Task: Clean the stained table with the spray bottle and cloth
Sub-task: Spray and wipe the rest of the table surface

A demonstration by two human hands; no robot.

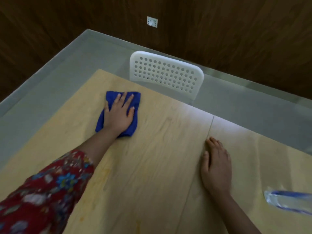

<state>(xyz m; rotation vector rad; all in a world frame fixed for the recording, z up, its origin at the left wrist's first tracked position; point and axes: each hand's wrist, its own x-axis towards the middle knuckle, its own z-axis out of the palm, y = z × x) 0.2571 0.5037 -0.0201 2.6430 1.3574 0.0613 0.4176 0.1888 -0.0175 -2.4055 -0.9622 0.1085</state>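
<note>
A blue cloth [112, 98] lies folded on the light wooden table [160, 149] near its far left part. My left hand [119, 114] presses flat on the cloth, fingers spread. Faint yellow-orange stains [106, 171] run down the table below my left forearm. My right hand [216, 166] rests palm down on the bare table beside a seam, holding nothing. A clear spray bottle with blue markings [287, 201] lies at the right edge of the view, apart from both hands and partly cut off.
A white perforated chair back [166, 73] stands against the table's far edge. Grey floor [50, 78] surrounds the table, with dark wood-panelled walls behind and a white wall socket [152, 22].
</note>
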